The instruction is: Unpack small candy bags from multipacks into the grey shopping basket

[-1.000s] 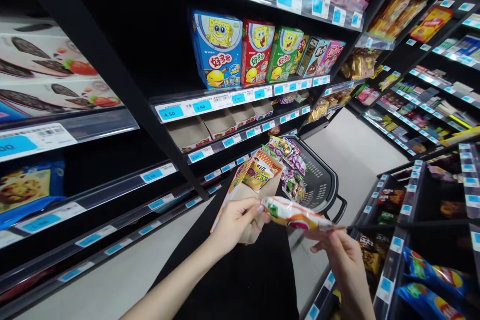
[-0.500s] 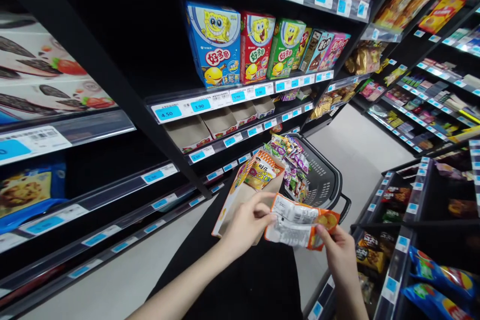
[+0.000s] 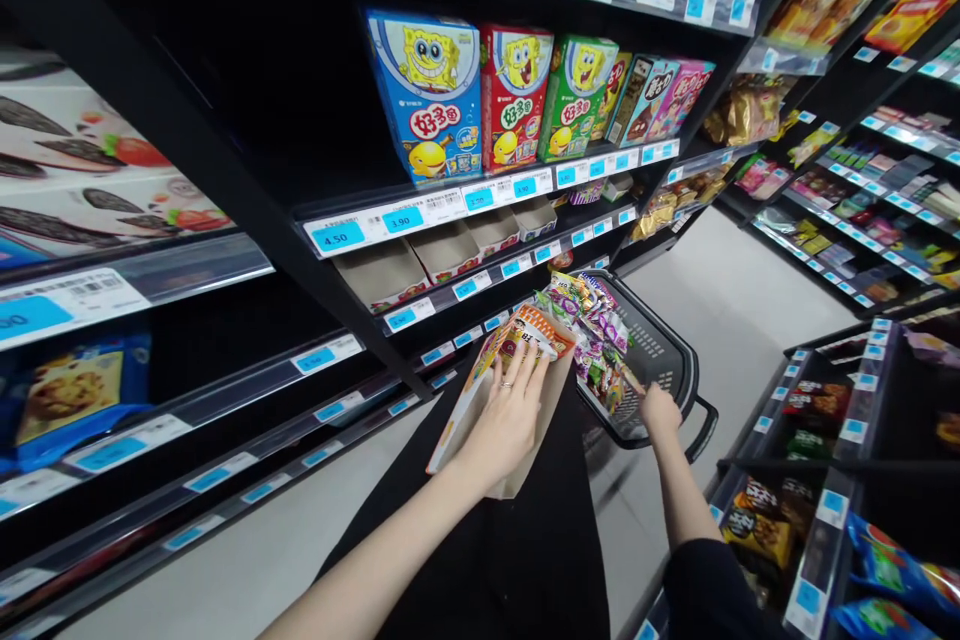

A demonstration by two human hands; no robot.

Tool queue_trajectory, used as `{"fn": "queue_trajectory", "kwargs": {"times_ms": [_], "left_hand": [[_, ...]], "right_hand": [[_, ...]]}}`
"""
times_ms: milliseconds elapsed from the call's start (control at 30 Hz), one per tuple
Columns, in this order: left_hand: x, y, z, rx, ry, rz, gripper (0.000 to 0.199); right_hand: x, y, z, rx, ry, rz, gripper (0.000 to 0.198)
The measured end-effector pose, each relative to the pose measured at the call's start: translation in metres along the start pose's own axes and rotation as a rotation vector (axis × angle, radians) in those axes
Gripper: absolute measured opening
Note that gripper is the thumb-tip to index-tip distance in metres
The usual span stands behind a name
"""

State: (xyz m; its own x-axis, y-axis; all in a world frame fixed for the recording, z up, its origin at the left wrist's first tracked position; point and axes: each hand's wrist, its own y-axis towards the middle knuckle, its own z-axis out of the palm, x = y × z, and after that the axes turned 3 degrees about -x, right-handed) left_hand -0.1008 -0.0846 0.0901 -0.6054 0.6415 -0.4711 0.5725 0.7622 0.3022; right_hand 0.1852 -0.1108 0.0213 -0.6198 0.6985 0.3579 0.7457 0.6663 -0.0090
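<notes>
An open cardboard display box with an orange-checked edge rests tilted on my lap. My left hand, a ring on one finger, reaches over it, fingers stretched out and touching the snack packets inside; its fingertips partly cover them. To the right, my right hand hangs over the near end of a black shopping basket. Its index finger points toward the packets there, and no held packet shows. Colourful small snack bags are heaped along the basket's left side.
Ahead stands a shelf with blue, red and green snack boxes. Below are open cardboard trays. Low shelves with blue snack bags line the right, and pale floor runs between the rows.
The orange-and-white packet both hands held has left them. My right hand has moved to the basket, and my left hand has gone onto the packets in the cardboard box.
</notes>
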Motion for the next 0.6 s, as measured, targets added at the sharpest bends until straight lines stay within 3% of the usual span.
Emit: {"fn": "queue_trajectory", "kwargs": {"times_ms": [67, 167, 300, 367, 500, 600], "left_hand": [[0.007, -0.001, 0.003, -0.006, -0.06, -0.104, 0.065], [0.019, -0.002, 0.007, -0.012, -0.168, -0.254, 0.073], [0.022, -0.002, 0.011, 0.001, -0.244, -0.282, 0.075], [0.018, -0.002, 0.009, 0.034, -0.261, -0.29, 0.073], [0.009, -0.003, 0.0, 0.066, -0.314, -0.332, 0.068], [0.005, -0.001, -0.008, -0.01, -0.419, -0.359, 0.063]], "right_hand": [[0.017, -0.006, -0.001, -0.011, 0.023, -0.081, 0.019], [0.057, -0.03, -0.014, -0.078, 0.11, -0.311, 0.026], [0.12, -0.067, -0.031, -0.063, 0.226, -0.733, 0.025], [0.146, -0.077, -0.035, -0.06, 0.237, -0.867, 0.023], [0.17, -0.081, -0.031, -0.125, 0.207, -0.934, 0.027], [0.171, -0.08, -0.027, -0.163, 0.202, -0.97, 0.019]]}}
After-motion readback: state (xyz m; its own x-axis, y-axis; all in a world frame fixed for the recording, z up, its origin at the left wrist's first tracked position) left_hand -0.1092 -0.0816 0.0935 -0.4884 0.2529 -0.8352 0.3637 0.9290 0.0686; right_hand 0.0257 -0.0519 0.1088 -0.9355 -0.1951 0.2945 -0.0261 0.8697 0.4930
